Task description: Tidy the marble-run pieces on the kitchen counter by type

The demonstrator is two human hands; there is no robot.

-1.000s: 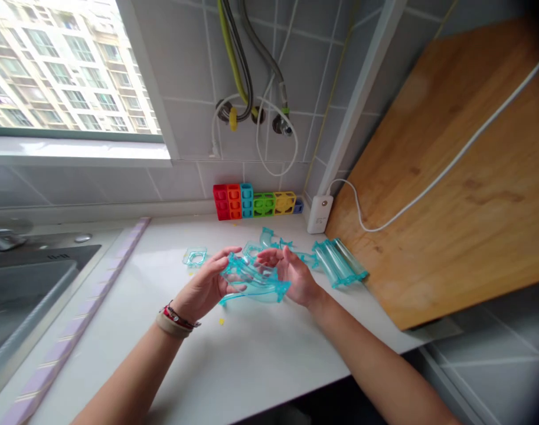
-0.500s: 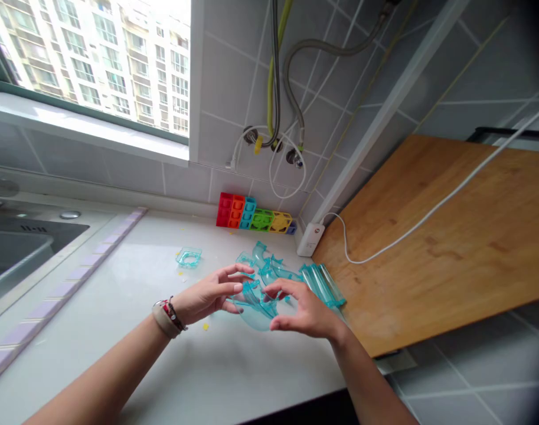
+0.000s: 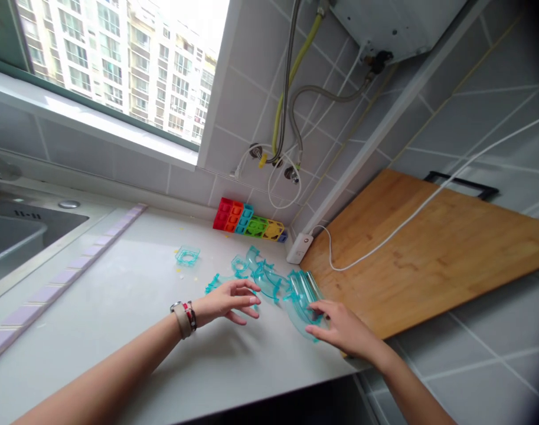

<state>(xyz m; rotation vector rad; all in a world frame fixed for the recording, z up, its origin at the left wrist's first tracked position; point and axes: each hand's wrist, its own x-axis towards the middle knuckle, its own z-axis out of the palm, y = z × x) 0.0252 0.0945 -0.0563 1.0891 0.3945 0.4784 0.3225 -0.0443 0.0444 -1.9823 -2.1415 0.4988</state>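
My left hand (image 3: pixel 234 301) hovers over the white counter with its fingers apart and nothing in them. Beside it lies a clear teal track piece (image 3: pixel 215 283), partly covered by the hand. My right hand (image 3: pixel 340 327) has thumb and fingers around the right side of a curved, clear teal track piece (image 3: pixel 299 319), low at the counter. Straight teal channel pieces (image 3: pixel 301 286) lie just behind it. Between the hands and the wall are more curved teal pieces (image 3: pixel 267 280) and a small teal ring-like piece (image 3: pixel 239 264).
A square teal piece with a round hole (image 3: pixel 188 256) lies farther left. Coloured blocks (image 3: pixel 247 219) stand in a row at the wall. A wooden board (image 3: pixel 420 254) leans at the right, with a white power adapter (image 3: pixel 300 248) and cable. The sink (image 3: pixel 16 242) is left.
My right hand has carried the curved track piece right, to beside the straight channels. My left hand has come away from it, and the hands are farther apart. The view has shifted slightly.
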